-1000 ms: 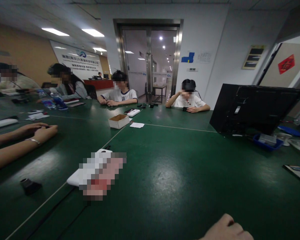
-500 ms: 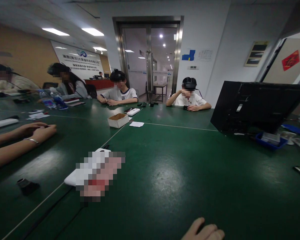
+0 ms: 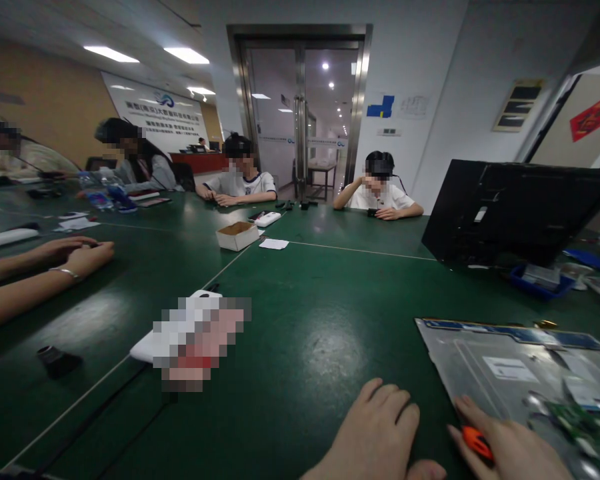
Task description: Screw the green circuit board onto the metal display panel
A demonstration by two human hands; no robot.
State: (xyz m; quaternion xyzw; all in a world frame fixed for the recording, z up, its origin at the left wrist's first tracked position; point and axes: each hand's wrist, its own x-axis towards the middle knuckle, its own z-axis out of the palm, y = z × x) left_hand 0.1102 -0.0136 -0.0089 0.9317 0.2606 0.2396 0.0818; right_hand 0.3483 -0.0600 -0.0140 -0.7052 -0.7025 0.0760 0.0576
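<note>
A flat metal panel (image 3: 473, 373) with a blue strip along its far edge, a white label and green circuit boards lies at the lower right. On the table just left of it rests my left hand (image 3: 375, 433), fingers apart and holding nothing. My right hand (image 3: 515, 443) is over the panel's near left edge, closed round an orange object (image 3: 477, 443); most of that object is hidden by the fingers.
A black monitor (image 3: 515, 213) stands at the right beside a blue tray (image 3: 543, 283). At the left are a blurred white item (image 3: 180, 333), a black object (image 3: 59, 361) and another person's hands (image 3: 87, 257). An open box (image 3: 237, 236) sits farther back.
The panel has come into view at the right, along with my right hand and the orange object. My left hand shows more fully and farther up the table.
</note>
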